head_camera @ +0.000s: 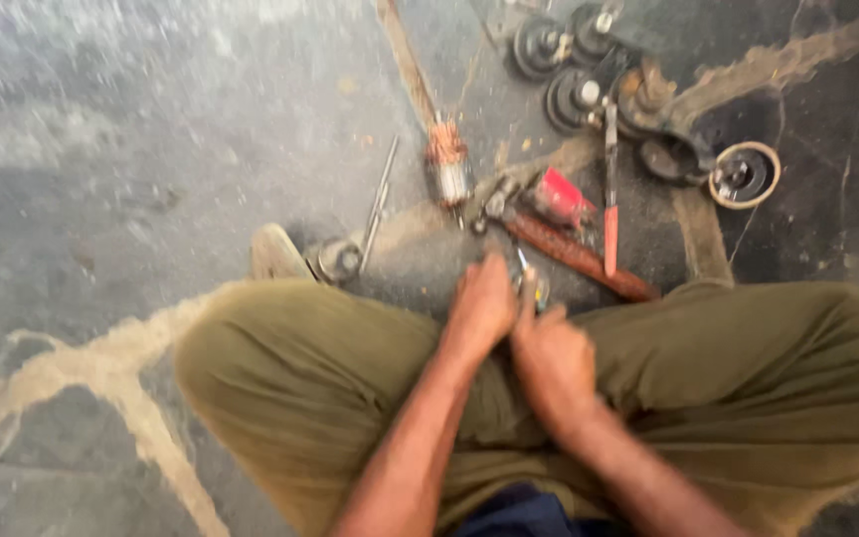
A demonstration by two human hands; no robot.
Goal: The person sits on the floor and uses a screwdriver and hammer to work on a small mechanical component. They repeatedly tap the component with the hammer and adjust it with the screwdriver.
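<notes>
Several dark round pulley-like wheels (589, 70) lie on the stone floor (151, 129), well beyond the rusty rod (579, 257). Just above that rod sit a red part (561, 197) and a red-handled tool (610, 204); a copper-wound armature (447, 164) lies beside its upper end. Near the rod's lower side, both hands meet between the knees: left hand (481, 303) and right hand (551, 358) close around a small metal piece (534, 283), too blurred to identify.
</notes>
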